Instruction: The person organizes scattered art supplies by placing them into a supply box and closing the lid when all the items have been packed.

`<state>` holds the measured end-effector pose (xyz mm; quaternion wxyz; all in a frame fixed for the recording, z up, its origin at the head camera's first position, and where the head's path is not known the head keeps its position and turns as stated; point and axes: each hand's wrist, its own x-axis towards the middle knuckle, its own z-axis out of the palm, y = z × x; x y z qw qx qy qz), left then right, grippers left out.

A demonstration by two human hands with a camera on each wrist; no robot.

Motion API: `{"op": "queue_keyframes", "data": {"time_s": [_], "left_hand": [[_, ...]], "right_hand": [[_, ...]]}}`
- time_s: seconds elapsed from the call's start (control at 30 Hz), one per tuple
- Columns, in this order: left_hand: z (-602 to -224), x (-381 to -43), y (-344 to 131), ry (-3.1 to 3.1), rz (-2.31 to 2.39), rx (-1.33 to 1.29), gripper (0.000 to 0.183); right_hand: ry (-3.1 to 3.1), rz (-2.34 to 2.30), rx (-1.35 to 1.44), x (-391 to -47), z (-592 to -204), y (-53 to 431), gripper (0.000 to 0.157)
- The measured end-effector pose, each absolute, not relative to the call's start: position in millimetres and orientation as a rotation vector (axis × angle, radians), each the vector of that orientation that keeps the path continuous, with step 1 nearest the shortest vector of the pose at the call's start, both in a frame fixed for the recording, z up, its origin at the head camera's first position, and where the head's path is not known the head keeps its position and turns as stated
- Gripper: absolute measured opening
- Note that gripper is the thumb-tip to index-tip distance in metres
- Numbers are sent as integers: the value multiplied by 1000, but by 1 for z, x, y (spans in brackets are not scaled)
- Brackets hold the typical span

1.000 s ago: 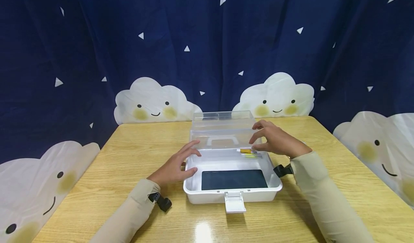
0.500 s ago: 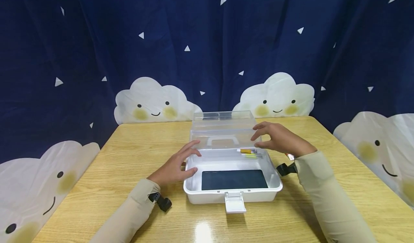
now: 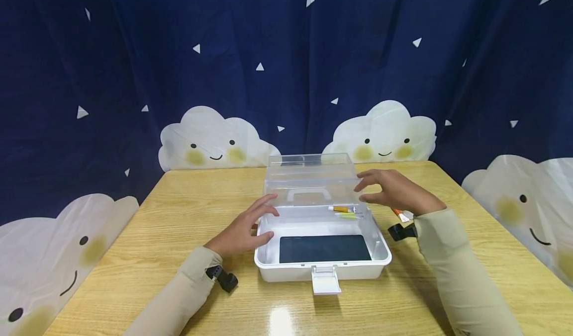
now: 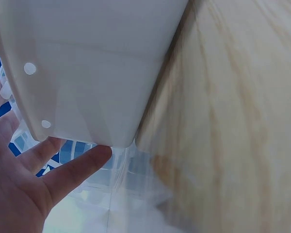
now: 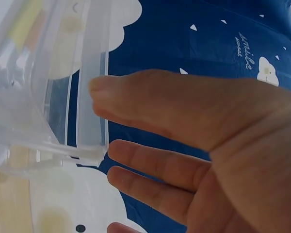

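Note:
A white plastic storage box (image 3: pixel 286 273) sits on the table with its clear lid (image 3: pixel 309 169) swung back. My left hand (image 3: pixel 243 231) is at the box's left side, fingers spread and slightly bent over the rim. In the left wrist view, its fingertips overlap the edge of the white box wall (image 4: pixel 92 77). My right hand (image 3: pixel 398 192) hovers beside the lid's right edge, fingers apart and loosely bent, holding nothing. An orange tube with a white cap (image 3: pixel 341 209) and a yellow-green slim item (image 3: pixel 348 216) lie at the back of the box. A dark flat rectangle (image 3: pixel 324 249) lies on its floor.
The box's front latch (image 3: pixel 326 281) hangs down over the wooden table (image 3: pixel 201 187). A red and white item (image 3: pixel 404 216) lies on the table, partly behind my right hand. A dark blue curtain with clouds (image 3: pixel 250 102) hangs behind the table.
My right hand has drawn back to the right, away from the tube and the lid's edge, uncovering the red and white item. My left hand and the box stay in place.

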<state>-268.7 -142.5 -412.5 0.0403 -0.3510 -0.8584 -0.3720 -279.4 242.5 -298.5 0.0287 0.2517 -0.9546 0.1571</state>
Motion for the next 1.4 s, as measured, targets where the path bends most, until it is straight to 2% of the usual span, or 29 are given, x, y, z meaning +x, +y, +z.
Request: {"op": "queue_keyframes", "data": {"time_s": [1.4], "left_hand": [[-411,-269,-143,-2634,-1173,-1087,39]], "right_hand": [[-3049,516,556,-294,-301,283,27]]}}
